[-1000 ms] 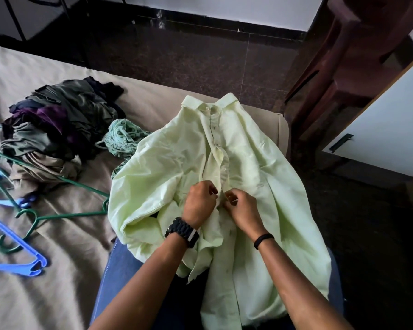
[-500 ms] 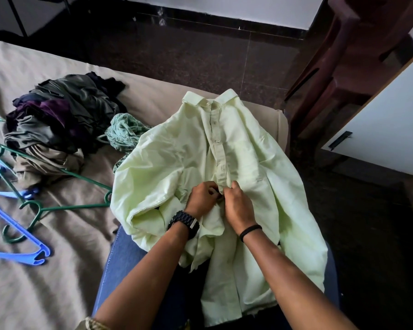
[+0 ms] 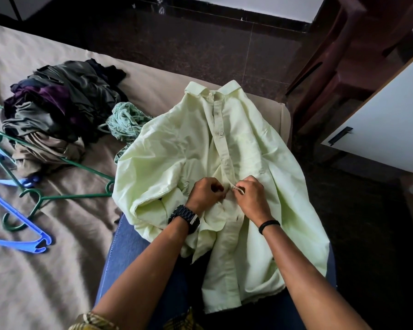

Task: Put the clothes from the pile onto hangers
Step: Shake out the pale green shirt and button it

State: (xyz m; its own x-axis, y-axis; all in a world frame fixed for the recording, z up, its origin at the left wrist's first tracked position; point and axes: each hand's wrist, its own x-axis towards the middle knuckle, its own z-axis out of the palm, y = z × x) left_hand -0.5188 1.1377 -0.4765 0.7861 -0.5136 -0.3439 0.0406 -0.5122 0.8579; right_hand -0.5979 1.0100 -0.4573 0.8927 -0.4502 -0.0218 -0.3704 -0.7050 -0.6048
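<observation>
From my remote seat, the head camera looks down on a pale green button-up shirt [image 3: 224, 144] spread face-up across my lap, collar pointing away toward the edge of the bed [image 3: 45, 270]. My left hand [image 3: 204, 192] is curled on the shirt's front edge at mid-placket, fingers bunched into the cloth, a black watch [image 3: 185, 219] on its wrist. My right hand [image 3: 250, 198] sits just beside it, thumb and fingers pinching the opposite placket edge, a black band [image 3: 268, 225] around that wrist. The two hands are nearly touching over the button line; the buttons above them, up to the collar, appear fastened, while the shirt's front lies parted below.

To the left on the tan bedsheet lies the pile of clothes [image 3: 57, 110], dark grey, purple and beige garments heaped together. A teal patterned garment [image 3: 126, 121] sits between that pile and the shirt, partly tucked under the shirt's sleeve. Green hangers [image 3: 34, 206] and blue hangers [image 3: 19, 239] lie tangled on the sheet near the left edge, one green hook reaching up to the shirt's sleeve. Blue jeans [image 3: 119, 253] show beneath the shirt. Dark speckled floor [image 3: 200, 48], a reddish-brown wooden chair [image 3: 358, 55] and a white cabinet [image 3: 386, 120] fill the far and right sides.
</observation>
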